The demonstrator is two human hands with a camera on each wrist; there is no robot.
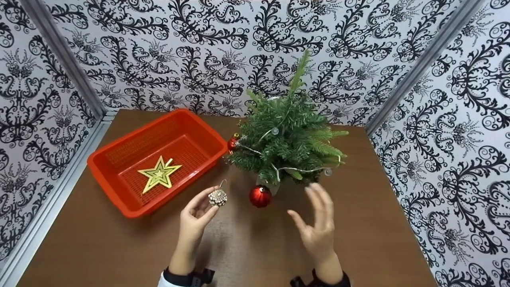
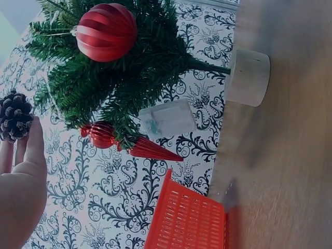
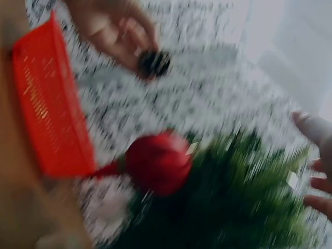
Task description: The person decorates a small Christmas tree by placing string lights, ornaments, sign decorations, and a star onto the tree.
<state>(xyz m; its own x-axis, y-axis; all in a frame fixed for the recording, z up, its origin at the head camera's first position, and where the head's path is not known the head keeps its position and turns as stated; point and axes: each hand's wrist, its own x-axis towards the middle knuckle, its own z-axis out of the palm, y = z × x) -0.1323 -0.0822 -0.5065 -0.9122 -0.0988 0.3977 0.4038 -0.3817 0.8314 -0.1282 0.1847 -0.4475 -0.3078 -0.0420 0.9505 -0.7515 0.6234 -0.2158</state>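
My left hand pinches a pine cone ornament between thumb and fingers, its wire hook pointing up. The dark cone also shows at the edge of the left wrist view. To the right, my right hand is held in the air with fingers spread and holds nothing, just in front of the small Christmas tree. A red ball ornament hangs at the tree's front. On its left side hangs a red finial-shaped ornament. The right wrist view is blurred.
Left of the tree stands a red plastic basket with a gold star lying in it. A string of lights winds round the branches. The tree's pale base rests on the brown table. Patterned panels enclose the table.
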